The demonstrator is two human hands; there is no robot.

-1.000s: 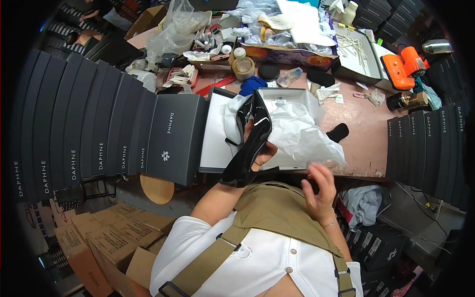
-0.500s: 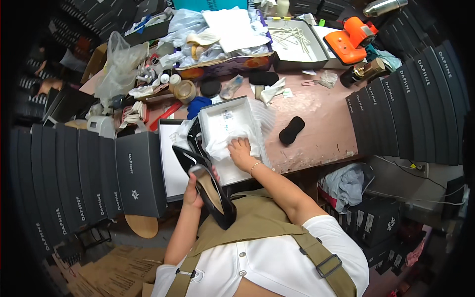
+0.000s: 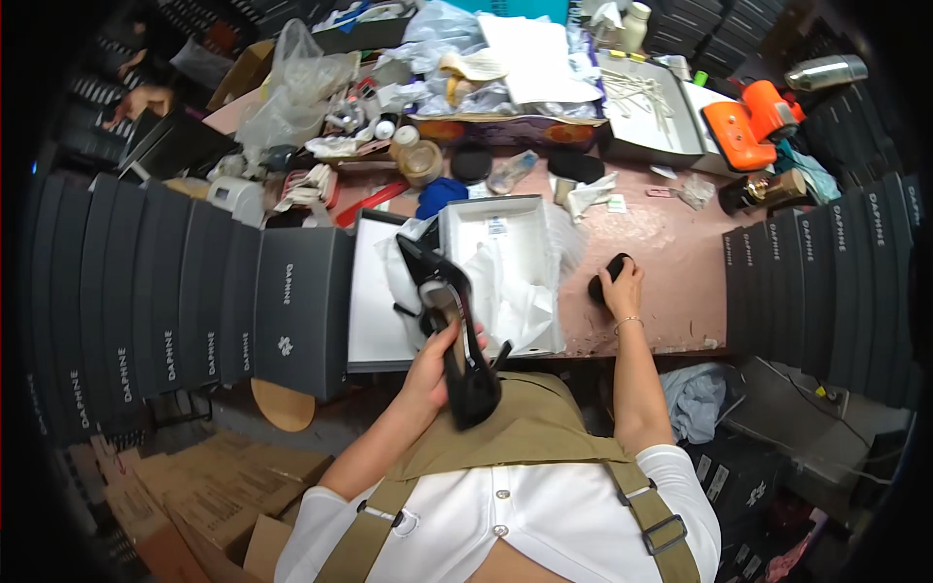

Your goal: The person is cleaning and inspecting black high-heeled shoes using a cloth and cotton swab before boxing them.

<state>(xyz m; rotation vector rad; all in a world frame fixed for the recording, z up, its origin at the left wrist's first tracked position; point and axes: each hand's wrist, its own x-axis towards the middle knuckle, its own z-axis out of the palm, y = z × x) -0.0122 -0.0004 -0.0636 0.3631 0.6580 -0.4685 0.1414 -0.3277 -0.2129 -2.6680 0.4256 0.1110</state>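
My left hand point(image 3: 434, 367) grips a black pointed high-heeled shoe point(image 3: 473, 389) with a pale insole, toe tilted away from me, above the table's front edge. My right hand point(image 3: 623, 288) is closed around a black shoe brush point(image 3: 607, 277) with a narrow waist, on the pink tabletop. Between the hands lies a white-lined shoebox part point(image 3: 533, 228) holding crumpled white tissue paper point(image 3: 496, 296). To its left is another white-lined box part point(image 3: 374, 325), partly behind the shoe. A second black piece point(image 3: 408, 311) shows beside the held shoe, mostly hidden.
Stacked dark shoeboxes point(image 3: 301, 311) wall the left side, and more boxes point(image 3: 816, 272) stand at the right. At the back are a carton of tissue point(image 3: 457, 131), a tray of white sticks point(image 3: 656, 141), an orange device point(image 3: 743, 131) and jars point(image 3: 420, 163).
My right hand has left the tissue, moved right and taken hold of the brush. The shoe in my left hand is more upright. The whole view has shifted.
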